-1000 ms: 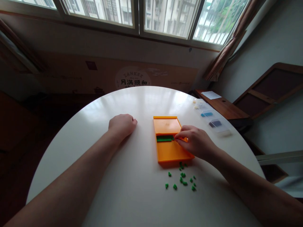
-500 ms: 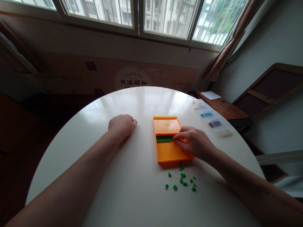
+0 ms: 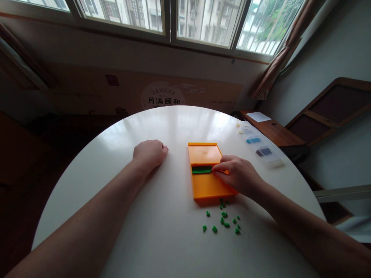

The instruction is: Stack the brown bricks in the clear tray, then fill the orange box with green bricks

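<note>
An orange tray [image 3: 213, 189] with a raised back section lies flat on the white table. Across its middle runs a band of small green pieces [image 3: 200, 169], packed in rows. My right hand [image 3: 239, 173] reaches over the tray from the right. Its thumb and forefinger are pinched at the right end of the green band; whatever lies between the fingertips is too small to make out. My left hand [image 3: 150, 152] rests on the table left of the tray, curled into a fist. Several loose green pieces [image 3: 224, 214] are scattered in front of the tray.
Clear plastic packets [image 3: 265, 154] with blue, dark and pale contents lie along the right edge of the round white table [image 3: 162, 239]. Beyond that edge stands a brown wooden desk [image 3: 278, 131] with a sheet of paper [image 3: 258, 117] on it.
</note>
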`<state>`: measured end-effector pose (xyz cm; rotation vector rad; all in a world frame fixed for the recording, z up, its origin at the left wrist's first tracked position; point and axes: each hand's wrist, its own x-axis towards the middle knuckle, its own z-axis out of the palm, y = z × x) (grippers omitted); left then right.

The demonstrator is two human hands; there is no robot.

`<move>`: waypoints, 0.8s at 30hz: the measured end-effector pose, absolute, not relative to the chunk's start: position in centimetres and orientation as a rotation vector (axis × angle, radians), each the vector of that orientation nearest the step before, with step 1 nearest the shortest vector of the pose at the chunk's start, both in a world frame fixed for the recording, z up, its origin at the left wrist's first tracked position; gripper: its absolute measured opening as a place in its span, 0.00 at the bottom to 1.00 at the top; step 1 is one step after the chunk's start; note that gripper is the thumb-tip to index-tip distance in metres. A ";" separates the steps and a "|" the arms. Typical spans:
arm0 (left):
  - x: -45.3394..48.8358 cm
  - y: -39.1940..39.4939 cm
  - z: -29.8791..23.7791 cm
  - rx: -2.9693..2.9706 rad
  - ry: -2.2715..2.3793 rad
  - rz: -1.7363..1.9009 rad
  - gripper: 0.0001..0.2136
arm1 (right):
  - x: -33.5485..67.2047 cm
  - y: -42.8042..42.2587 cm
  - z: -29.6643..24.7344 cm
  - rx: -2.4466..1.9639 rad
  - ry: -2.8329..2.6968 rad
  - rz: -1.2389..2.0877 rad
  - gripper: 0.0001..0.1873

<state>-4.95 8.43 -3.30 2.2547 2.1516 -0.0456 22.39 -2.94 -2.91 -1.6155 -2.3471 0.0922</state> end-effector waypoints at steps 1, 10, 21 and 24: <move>-4.9 8.4 -3.3 2.258 2.150 -0.044 0.20 | 22.4 -2.9 -2.9 -1.617 -2.347 0.092 0.09; -5.0 8.5 -3.2 2.267 2.133 -0.047 0.20 | 22.1 -2.8 -3.0 -1.641 -2.290 0.180 0.09; -5.1 8.5 -3.4 2.272 2.139 -0.038 0.20 | 22.5 -2.7 -2.9 -1.640 -2.235 0.172 0.08; -5.1 8.6 -3.4 2.277 2.143 -0.033 0.20 | 22.6 -2.6 -2.8 -1.685 -2.220 0.099 0.08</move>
